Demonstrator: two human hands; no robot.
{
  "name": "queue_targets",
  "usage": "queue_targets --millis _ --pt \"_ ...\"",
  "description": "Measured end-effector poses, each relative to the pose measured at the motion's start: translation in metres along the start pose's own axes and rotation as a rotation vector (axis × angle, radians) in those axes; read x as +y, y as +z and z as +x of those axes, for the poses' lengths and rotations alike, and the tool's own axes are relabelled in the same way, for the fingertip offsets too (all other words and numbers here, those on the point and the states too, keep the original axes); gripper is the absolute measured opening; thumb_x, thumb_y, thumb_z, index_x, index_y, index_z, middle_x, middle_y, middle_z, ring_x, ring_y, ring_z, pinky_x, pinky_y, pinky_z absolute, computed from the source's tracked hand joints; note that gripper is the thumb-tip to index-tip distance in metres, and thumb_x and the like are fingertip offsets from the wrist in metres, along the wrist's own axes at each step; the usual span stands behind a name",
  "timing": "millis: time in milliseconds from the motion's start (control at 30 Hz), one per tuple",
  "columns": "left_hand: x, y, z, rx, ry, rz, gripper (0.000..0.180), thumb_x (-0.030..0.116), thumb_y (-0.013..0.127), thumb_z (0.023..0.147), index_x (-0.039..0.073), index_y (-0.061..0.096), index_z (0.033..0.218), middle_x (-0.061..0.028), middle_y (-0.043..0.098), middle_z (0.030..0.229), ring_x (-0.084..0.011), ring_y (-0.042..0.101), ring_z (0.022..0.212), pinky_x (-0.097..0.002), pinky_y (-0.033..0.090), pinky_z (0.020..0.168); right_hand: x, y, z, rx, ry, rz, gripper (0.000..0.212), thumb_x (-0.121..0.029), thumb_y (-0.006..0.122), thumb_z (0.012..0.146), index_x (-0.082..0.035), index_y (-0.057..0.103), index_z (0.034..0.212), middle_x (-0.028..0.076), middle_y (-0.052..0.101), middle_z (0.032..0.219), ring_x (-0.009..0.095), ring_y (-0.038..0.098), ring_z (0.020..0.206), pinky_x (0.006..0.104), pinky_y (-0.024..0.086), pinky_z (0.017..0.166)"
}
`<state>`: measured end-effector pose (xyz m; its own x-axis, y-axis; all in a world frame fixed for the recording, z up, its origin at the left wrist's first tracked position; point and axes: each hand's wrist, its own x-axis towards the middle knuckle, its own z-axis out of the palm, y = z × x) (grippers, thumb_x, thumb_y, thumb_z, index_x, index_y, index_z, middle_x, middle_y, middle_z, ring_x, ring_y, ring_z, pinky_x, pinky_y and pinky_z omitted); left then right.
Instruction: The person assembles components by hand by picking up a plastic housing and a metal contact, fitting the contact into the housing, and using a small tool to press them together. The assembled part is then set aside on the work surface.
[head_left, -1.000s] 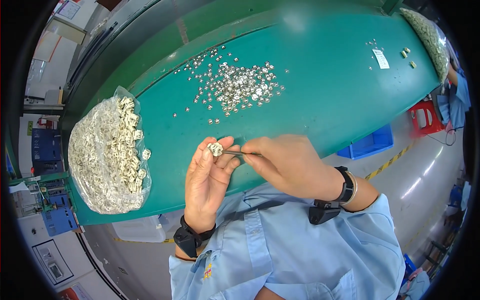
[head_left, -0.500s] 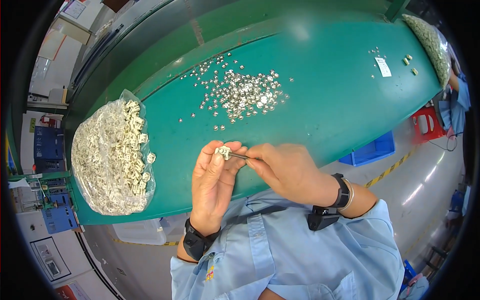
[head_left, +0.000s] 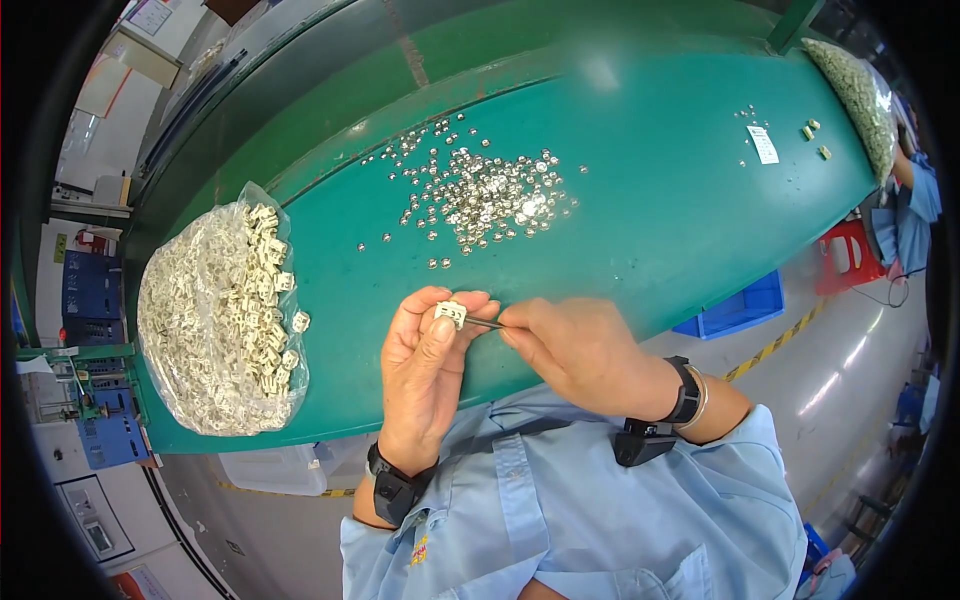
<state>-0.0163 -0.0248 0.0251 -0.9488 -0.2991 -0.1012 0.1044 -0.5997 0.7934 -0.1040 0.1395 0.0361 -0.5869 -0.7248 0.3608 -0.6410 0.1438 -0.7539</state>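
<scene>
A small cream plastic block [head_left: 451,313] with slots in its face is pinched between the thumb and fingers of my left hand [head_left: 425,365]. My right hand [head_left: 580,345] grips a thin dark metal rod-like tool [head_left: 485,322], its far end at the block's right side. Whether the tip is inside the block or only touching it, I cannot tell. Beyond my hands, many small shiny metal pieces [head_left: 490,195] lie scattered on the green table [head_left: 660,200]. To the left, a clear plastic bag [head_left: 205,320] lies open, full of similar cream blocks.
Two loose cream blocks lie by the bag's mouth. At the far right are a white label [head_left: 762,145], a few cream pieces [head_left: 810,130] and another full bag [head_left: 855,100], with a person's arm [head_left: 910,185] beside it. A blue bin [head_left: 735,307] and red stool [head_left: 850,257] stand below the table edge.
The cream block has been turned in my left fingers, so its slotted face now shows more fully. My right hand has shifted slightly, still with the tool at the block.
</scene>
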Motion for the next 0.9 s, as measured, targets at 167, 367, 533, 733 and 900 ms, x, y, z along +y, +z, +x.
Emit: queue_targets --millis 167,367,533,733,900 --pt "-0.002 0.003 0.001 -0.019 0.039 0.001 0.025 0.013 0.057 0.098 0.005 0.052 0.122 -0.0179 0.065 0.117 -0.0294 0.062 0.111 -0.0420 0.046 0.100 -0.001 0.005 -0.001 0.067 -0.001 0.051 0.012 -0.011 0.062 0.093 -0.006 0.056 0.103 0.010 0.059 0.069 0.029 0.060 0.059 0.0396 0.045 0.052" --pt "-0.007 0.003 0.001 -0.047 0.078 0.016 0.025 0.012 0.057 0.098 0.005 0.052 0.121 -0.0168 0.066 0.115 -0.0280 0.062 0.110 -0.0413 0.045 0.100 -0.005 0.008 -0.003 -0.056 0.363 0.457 0.009 -0.013 0.058 0.097 -0.005 0.055 0.100 0.007 0.056 0.065 0.021 0.058 0.053 0.0348 0.045 0.050" --pt "-0.006 0.001 0.002 -0.073 0.085 0.060 0.024 0.013 0.056 0.099 0.006 0.052 0.121 -0.0161 0.066 0.114 -0.0283 0.062 0.110 -0.0417 0.045 0.100 -0.007 0.008 -0.001 -0.114 0.531 0.753 0.014 -0.015 0.054 0.101 -0.002 0.056 0.105 -0.001 0.051 0.068 0.003 0.051 0.061 0.0248 0.041 0.051" --pt "-0.003 -0.014 0.010 -0.054 -0.074 -0.187 0.024 0.015 0.056 0.099 0.006 0.051 0.121 -0.0151 0.065 0.114 -0.0272 0.063 0.107 -0.0411 0.048 0.097 -0.002 0.008 0.005 0.030 0.196 0.274 0.009 -0.014 0.060 0.095 -0.005 0.058 0.096 0.005 0.057 0.066 0.018 0.057 0.055 0.0328 0.043 0.049" --pt "-0.005 -0.016 0.011 -0.100 -0.096 -0.247 0.022 0.015 0.055 0.100 0.006 0.053 0.120 -0.0156 0.065 0.115 -0.0292 0.063 0.109 -0.0431 0.046 0.100 -0.004 -0.002 0.006 0.012 0.044 0.002 0.014 -0.012 0.067 0.091 -0.007 0.059 0.101 0.010 0.061 0.073 0.026 0.061 0.062 0.0366 0.046 0.054"
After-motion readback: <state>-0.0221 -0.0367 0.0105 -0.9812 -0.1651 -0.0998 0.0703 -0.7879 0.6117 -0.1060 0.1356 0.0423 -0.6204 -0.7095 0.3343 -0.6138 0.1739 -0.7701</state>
